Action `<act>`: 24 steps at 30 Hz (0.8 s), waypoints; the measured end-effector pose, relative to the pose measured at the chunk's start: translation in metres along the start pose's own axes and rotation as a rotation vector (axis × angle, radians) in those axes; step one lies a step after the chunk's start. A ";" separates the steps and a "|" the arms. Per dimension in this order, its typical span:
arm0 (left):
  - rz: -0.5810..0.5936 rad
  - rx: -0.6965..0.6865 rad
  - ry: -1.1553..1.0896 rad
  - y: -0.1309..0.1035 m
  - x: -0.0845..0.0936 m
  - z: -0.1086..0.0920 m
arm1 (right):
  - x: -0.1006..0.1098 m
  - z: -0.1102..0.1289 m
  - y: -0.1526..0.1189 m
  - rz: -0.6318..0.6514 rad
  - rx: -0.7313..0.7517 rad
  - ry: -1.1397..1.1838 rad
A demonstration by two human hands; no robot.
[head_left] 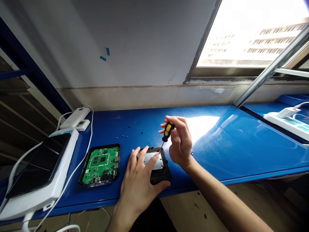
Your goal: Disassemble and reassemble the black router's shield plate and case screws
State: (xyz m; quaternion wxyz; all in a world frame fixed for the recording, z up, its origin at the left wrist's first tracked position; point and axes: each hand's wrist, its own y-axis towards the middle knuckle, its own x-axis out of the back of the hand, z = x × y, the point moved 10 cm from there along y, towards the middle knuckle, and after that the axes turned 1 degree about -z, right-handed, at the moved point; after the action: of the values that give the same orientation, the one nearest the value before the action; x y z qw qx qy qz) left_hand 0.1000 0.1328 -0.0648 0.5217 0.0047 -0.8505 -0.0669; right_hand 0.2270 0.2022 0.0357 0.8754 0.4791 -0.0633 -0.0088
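Note:
A black plastic casing half with a silver metal plate in it lies on the blue table. My left hand spans the casing and holds it, fingers spread over the left and far sides, thumb at the near right edge. Part of the casing is hidden under that hand. In my right hand is a small black-and-yellow screwdriver, tilted, its tip down at the plate's far right corner by my left index finger. Whether a screw sits under the tip cannot be made out.
Left of my hands lies an open black casing with a green circuit board. Several small screws are scattered behind. A black phone rests on a white power strip with white cables at far left. Another power strip stands right.

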 end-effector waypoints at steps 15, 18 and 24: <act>0.040 0.016 -0.014 0.002 -0.002 -0.001 | 0.001 -0.004 0.002 -0.012 -0.047 0.059; 0.036 0.013 -0.017 0.002 -0.002 -0.001 | -0.001 -0.004 0.002 0.004 -0.043 0.022; 0.024 0.012 -0.022 0.001 0.001 -0.002 | 0.003 -0.006 0.004 -0.027 -0.016 -0.088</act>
State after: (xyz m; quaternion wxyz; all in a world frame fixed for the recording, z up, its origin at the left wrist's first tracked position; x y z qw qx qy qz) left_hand 0.1010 0.1336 -0.0630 0.5130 -0.0033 -0.8566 -0.0555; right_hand 0.2305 0.2086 0.0363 0.8755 0.4719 -0.0954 -0.0422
